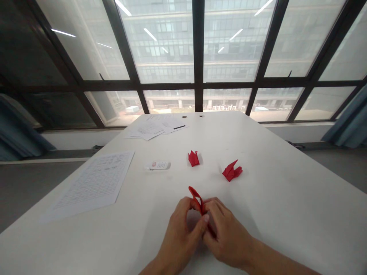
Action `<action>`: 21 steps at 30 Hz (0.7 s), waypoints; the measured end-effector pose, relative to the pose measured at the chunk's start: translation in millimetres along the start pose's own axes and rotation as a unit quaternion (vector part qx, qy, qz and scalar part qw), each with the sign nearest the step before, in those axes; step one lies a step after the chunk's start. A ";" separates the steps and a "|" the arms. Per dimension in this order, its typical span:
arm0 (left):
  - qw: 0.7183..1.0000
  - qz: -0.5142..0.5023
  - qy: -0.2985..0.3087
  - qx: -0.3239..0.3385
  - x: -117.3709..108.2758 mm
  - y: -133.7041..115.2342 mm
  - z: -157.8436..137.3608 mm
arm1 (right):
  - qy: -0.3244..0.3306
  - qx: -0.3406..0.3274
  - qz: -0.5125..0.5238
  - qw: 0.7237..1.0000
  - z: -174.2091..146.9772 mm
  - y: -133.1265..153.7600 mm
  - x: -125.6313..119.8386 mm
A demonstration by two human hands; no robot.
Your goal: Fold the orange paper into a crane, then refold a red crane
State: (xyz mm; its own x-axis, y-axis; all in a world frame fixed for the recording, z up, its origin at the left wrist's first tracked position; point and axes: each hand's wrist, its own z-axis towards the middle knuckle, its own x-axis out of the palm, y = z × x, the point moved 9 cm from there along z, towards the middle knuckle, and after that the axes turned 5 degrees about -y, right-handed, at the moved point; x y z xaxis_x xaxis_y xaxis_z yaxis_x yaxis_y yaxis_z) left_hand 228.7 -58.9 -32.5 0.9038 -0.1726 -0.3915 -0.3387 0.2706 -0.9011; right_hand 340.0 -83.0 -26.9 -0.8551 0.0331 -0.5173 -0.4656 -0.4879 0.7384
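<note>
Between my two hands is a piece of folded red paper [196, 194], its narrow looped end sticking up above the fingers. My left hand [183, 229] pinches it from the left with thumb and forefinger. My right hand [226, 233] grips it from the right, fingers curled, so its lower part is mostly hidden. Just beyond the hands stands a red origami crane [194, 159] with pointed tips. Farther right, a second red origami crane [231, 171] leans on the table, one wing raised.
A white table [286, 214] stretches toward the windows. At left lies a sheet with handwriting [94, 183]. A small white tube-like item with red print [158, 165] lies left of the cranes. Several loose papers [155, 126] overlap at the far left edge.
</note>
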 end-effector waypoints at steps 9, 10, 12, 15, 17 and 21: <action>0.997 -0.044 0.058 0.017 1.4 -0.9 5.6 | 0.027 0.057 0.029 0.998 -1.3 -10.1 -12.2; 0.997 -0.044 0.059 0.016 2.2 -1.1 5.8 | 0.028 0.071 0.034 0.997 -1.4 -12.2 -13.4; 0.997 -0.050 0.060 0.010 4.2 -1.5 5.9 | 0.032 0.092 0.050 0.994 -2.0 -15.1 -14.5; 0.996 -0.063 0.058 0.000 7.2 -3.1 5.0 | 0.040 0.110 0.065 0.991 -3.6 -17.5 -13.7; 0.996 -0.069 0.055 0.000 7.9 -4.5 4.4 | 0.033 0.118 0.068 0.990 -4.2 -19.1 -14.8; 0.997 -0.066 0.049 0.001 7.5 -5.4 3.0 | 0.017 0.142 0.075 0.987 -3.6 -22.3 -16.3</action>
State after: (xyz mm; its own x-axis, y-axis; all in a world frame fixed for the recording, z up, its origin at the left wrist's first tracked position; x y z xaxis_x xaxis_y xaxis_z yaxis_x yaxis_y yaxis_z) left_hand 238.1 -58.9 -30.1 0.9107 -0.2988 -0.2854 -0.2171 0.2415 -0.9458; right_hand 365.1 -75.8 -36.5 -0.9131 -0.0519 -0.4044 -0.3843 -0.2216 0.8962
